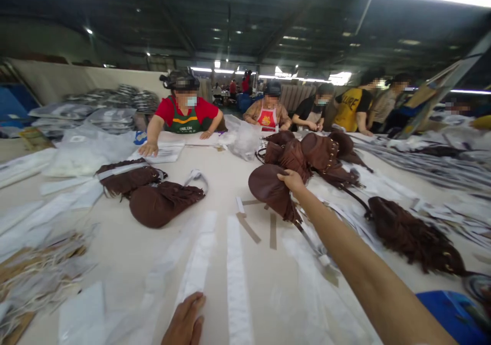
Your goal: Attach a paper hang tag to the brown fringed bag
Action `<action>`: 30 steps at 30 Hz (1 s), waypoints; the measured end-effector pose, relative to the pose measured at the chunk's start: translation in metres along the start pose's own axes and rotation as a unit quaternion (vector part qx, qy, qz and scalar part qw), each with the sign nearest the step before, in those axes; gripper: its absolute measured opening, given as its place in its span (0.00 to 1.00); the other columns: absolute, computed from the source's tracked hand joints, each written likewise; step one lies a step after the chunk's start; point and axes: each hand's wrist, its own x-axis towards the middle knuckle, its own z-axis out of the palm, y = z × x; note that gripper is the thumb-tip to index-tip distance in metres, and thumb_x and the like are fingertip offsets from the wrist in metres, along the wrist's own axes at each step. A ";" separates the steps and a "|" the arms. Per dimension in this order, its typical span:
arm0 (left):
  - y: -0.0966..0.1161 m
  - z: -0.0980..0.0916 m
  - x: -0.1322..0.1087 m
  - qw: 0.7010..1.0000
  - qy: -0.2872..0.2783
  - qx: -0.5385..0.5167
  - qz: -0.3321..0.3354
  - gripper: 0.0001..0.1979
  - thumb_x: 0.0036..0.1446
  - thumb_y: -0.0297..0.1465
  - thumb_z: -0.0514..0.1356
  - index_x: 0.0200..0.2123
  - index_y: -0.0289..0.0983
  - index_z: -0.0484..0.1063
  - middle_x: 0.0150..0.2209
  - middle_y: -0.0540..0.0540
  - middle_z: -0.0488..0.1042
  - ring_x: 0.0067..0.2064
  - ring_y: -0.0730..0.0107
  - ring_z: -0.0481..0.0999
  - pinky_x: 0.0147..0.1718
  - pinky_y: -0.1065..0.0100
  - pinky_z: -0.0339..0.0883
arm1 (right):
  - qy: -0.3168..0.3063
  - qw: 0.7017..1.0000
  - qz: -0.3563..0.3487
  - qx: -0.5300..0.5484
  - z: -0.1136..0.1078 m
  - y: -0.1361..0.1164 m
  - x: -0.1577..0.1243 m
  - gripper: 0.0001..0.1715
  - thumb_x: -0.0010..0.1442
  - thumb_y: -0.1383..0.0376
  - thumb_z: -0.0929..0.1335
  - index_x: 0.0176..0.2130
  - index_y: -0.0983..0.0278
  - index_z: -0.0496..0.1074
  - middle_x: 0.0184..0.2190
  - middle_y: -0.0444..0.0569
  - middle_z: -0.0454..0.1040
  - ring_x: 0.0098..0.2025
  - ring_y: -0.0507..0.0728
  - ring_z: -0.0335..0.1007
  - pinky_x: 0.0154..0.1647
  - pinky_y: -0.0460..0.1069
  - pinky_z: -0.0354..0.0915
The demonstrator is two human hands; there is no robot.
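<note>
My right hand is stretched far out over the table, fingers closed on a brown fringed suede bag that it lifts off the tabletop. Just beyond it lies a pile of the same brown bags. My left hand rests flat at the near edge, fingers together, on a white strip of packing material. Another white strip lies beside it. Two more brown fringed bags lie to the left of centre.
The cream table holds clear plastic bags, tape strips, another brown bag at right and paper tags at near left. Several people work along the far side; one in red presses papers.
</note>
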 end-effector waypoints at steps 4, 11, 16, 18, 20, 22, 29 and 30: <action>0.022 0.004 -0.003 0.997 0.008 0.056 0.047 0.22 0.62 0.32 0.52 0.60 0.40 0.62 0.57 0.45 0.71 0.55 0.65 0.73 0.54 0.67 0.70 | -0.051 0.994 -0.024 0.090 -0.048 -0.028 -0.003 0.17 0.48 0.58 0.73 0.37 0.65 0.74 0.29 0.48 0.78 0.29 0.55 0.74 0.34 0.49 0.70; 0.088 0.042 -0.039 0.983 -0.128 0.039 0.127 0.33 0.55 0.26 0.57 0.64 0.41 0.55 0.65 0.43 0.58 0.65 0.54 0.59 0.62 0.57 0.59 | -0.141 0.976 -0.038 0.164 -0.095 -0.062 -0.053 0.16 0.47 0.61 0.74 0.37 0.63 0.75 0.31 0.51 0.79 0.29 0.56 0.75 0.32 0.51 0.72; 0.119 0.022 -0.050 0.973 -0.228 -0.012 0.044 0.32 0.55 0.25 0.55 0.64 0.37 0.55 0.69 0.42 0.48 0.69 0.52 0.46 0.66 0.49 0.47 | -0.213 0.962 -0.021 0.173 -0.096 -0.075 -0.098 0.19 0.46 0.61 0.75 0.40 0.63 0.76 0.33 0.53 0.79 0.27 0.55 0.74 0.29 0.51 0.71; 0.129 0.006 -0.049 0.970 -0.238 -0.046 0.021 0.30 0.57 0.26 0.54 0.64 0.35 0.56 0.68 0.41 0.49 0.69 0.53 0.45 0.67 0.49 0.44 | -0.245 0.956 -0.017 0.160 -0.092 -0.078 -0.116 0.19 0.47 0.60 0.75 0.40 0.62 0.76 0.33 0.53 0.78 0.27 0.55 0.73 0.29 0.50 0.70; 0.135 -0.006 -0.048 0.970 -0.213 -0.114 -0.009 0.27 0.59 0.29 0.54 0.62 0.35 0.59 0.67 0.40 0.53 0.69 0.55 0.49 0.67 0.51 0.45 | -0.279 0.949 -0.014 0.149 -0.085 -0.080 -0.133 0.20 0.47 0.60 0.75 0.41 0.61 0.75 0.34 0.52 0.78 0.28 0.55 0.73 0.29 0.50 0.70; 0.139 -0.015 -0.046 0.960 -0.154 -0.227 -0.064 0.23 0.61 0.34 0.53 0.59 0.37 0.63 0.64 0.41 0.60 0.66 0.57 0.56 0.66 0.53 0.47 | -0.311 0.940 -0.017 0.140 -0.077 -0.080 -0.152 0.21 0.46 0.60 0.76 0.41 0.61 0.75 0.35 0.51 0.78 0.29 0.55 0.73 0.29 0.49 0.69; 0.132 -0.061 -0.006 0.591 -0.089 -0.723 -0.347 0.34 0.59 0.54 0.49 0.53 0.30 0.65 0.54 0.31 0.71 0.52 0.52 0.73 0.52 0.51 0.67 | -0.380 0.920 -0.090 0.037 -0.054 -0.070 -0.228 0.19 0.50 0.54 0.73 0.40 0.60 0.76 0.35 0.48 0.77 0.34 0.56 0.72 0.32 0.48 0.67; 0.130 -0.068 -0.001 0.549 -0.097 -0.755 -0.345 0.35 0.58 0.56 0.50 0.51 0.29 0.66 0.51 0.31 0.73 0.50 0.53 0.75 0.50 0.51 0.68 | -0.376 0.919 -0.120 0.012 -0.051 -0.067 -0.240 0.18 0.51 0.53 0.72 0.40 0.60 0.76 0.35 0.48 0.77 0.36 0.56 0.72 0.35 0.49 0.67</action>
